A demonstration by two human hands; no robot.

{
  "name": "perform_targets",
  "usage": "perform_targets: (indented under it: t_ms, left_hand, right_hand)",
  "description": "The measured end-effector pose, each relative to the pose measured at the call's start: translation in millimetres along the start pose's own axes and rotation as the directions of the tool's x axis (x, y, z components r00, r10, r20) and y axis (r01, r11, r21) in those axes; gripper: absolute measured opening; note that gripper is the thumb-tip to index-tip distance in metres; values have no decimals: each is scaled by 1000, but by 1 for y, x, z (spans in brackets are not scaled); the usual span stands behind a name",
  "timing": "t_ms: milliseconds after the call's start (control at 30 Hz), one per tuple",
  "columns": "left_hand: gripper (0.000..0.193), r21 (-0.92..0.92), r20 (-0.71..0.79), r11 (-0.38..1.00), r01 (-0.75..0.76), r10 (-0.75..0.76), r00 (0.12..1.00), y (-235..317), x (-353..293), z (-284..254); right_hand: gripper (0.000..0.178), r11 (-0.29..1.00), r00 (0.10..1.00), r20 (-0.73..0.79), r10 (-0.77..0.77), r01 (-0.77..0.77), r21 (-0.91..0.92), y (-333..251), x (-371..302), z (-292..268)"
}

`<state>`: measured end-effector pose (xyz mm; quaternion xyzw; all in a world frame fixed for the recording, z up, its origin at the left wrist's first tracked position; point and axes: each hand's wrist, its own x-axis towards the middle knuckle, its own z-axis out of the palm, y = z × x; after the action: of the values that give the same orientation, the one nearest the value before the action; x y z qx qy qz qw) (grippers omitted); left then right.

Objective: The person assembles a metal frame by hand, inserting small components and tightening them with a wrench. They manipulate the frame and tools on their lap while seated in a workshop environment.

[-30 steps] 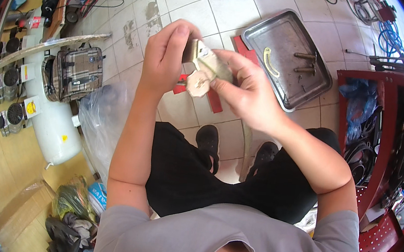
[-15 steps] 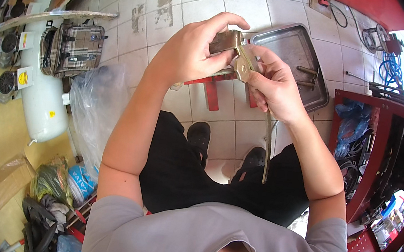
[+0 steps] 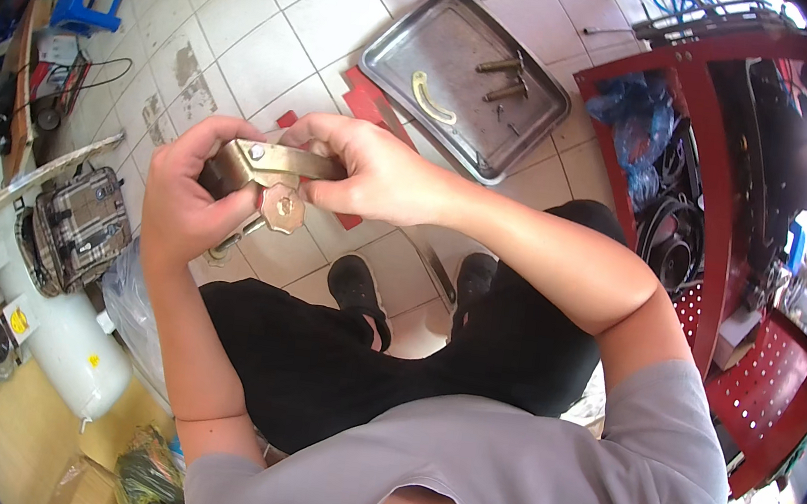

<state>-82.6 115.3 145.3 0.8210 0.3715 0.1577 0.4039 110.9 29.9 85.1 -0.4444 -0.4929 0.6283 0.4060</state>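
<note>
Above the floor, in front of my knees, both hands hold a brass-coloured metal bracket (image 3: pixel 269 161) with a bolt head on its bent top face. My left hand (image 3: pixel 187 190) wraps around its left end, thumb beneath and fingers curled over the far side. My right hand (image 3: pixel 368 175) pinches the strip-like right end between thumb and fingers. At the bracket's underside sits an octagonal metal piece (image 3: pixel 282 208), close to my left thumb. A thin rod end with a rounded tip (image 3: pixel 220 256) shows below my left hand. Parts of the bracket are hidden by my fingers.
On the tiled floor ahead lies a metal tray (image 3: pixel 431 29) with a curved slotted plate (image 3: pixel 430 101), thick bolts (image 3: pixel 506 92) and small screws. A red metal stand (image 3: pixel 376 108) is partly behind my right hand. Right stands a red cabinet (image 3: pixel 716 210); left, a white tank (image 3: pixel 73 363).
The view has turned, and the tray's curved plate now shows. My right hand has shifted from beside the octagonal piece to the bracket's right end. My left hand keeps its grip.
</note>
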Motion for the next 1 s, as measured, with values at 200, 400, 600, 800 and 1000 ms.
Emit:
perform_targets:
  t_ms: [200, 400, 600, 800, 1000]
  left_hand:
    - [25, -86, 126, 981, 172, -161, 979, 5, 0, 4]
    - [12, -354, 207, 930, 96, -22, 978, -3, -1, -5]
    - [7, -231, 36, 972, 39, -32, 999, 3, -12, 1]
    - [8, -93, 8, 982, -166, 168, 986, -5, -10, 0]
    - [7, -211, -13, 959, -188, 190, 982, -6, -1, 7]
  right_hand:
    - [34, 998, 997, 62, 46, -44, -37, 6, -15, -9]
    - [36, 996, 996, 73, -42, 48, -74, -1, -17, -17]
    - [21, 872, 798, -592, 112, -365, -327, 40, -22, -172]
    - [29, -11, 192, -315, 929, -839, -544, 204, -85, -120]
    - [35, 140, 177, -740, 649, -984, -112, 371, -144, -40]
